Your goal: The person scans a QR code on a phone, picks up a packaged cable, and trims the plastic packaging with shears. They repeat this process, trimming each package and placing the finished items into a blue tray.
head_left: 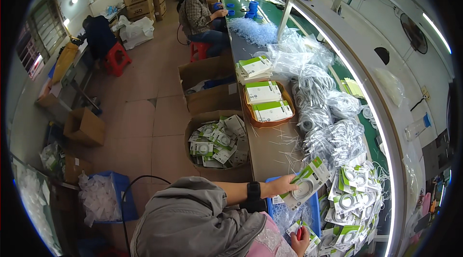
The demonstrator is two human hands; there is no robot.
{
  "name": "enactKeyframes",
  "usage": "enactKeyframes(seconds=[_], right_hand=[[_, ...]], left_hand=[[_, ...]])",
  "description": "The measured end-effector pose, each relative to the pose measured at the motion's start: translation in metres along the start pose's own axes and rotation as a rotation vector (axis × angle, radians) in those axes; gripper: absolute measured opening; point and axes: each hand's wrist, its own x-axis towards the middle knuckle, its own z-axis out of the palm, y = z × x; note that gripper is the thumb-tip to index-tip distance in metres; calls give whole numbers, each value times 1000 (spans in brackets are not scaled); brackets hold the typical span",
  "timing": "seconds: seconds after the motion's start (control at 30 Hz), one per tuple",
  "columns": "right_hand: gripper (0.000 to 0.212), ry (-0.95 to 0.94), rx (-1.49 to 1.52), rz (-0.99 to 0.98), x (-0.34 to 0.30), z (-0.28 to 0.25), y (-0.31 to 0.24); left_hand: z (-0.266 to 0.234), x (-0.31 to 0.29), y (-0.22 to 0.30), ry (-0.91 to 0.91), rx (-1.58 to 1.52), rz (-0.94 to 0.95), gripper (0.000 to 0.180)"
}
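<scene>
A green-and-white packaging card with a coiled white cable (305, 188) is gripped at its left edge by my left hand (283, 185), above a blue bin (315, 209). My right hand (300, 243) is lower down, closed round red-handled snips (300, 232) whose tip points up toward the card. Clear plastic scraps (283, 213) and another card lie in the bin under my hands. Many finished-looking cable cards (349, 201) are heaped on the bench just right of the bin.
Bundled white cables (333, 136) lie beyond the heap. An orange-brown tray (267, 124) holds stacked flat cards (265, 92), with loose white ties beside it. On the floor, a carton (190, 163) contains more cable cards. A person (197, 16) sits farther along the bench.
</scene>
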Motion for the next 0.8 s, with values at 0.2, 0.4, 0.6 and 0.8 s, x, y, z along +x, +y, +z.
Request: enactKeyframes(seconds=[0.2, 0.4, 0.6, 0.8], right_hand=[[45, 75, 42, 45, -23, 0, -6], [50, 228, 1, 30, -17, -15, -110], [50, 485, 33, -40, -24, -48, -185], [50, 516, -104, -136, -47, -48, -186]], left_hand=[[11, 1, -7, -31, -15, -87, 33], [6, 8, 24, 13, 82, -8, 25], [37, 29, 58, -169, -93, -171, 30], [82, 41, 41, -330, 9, -189, 30]])
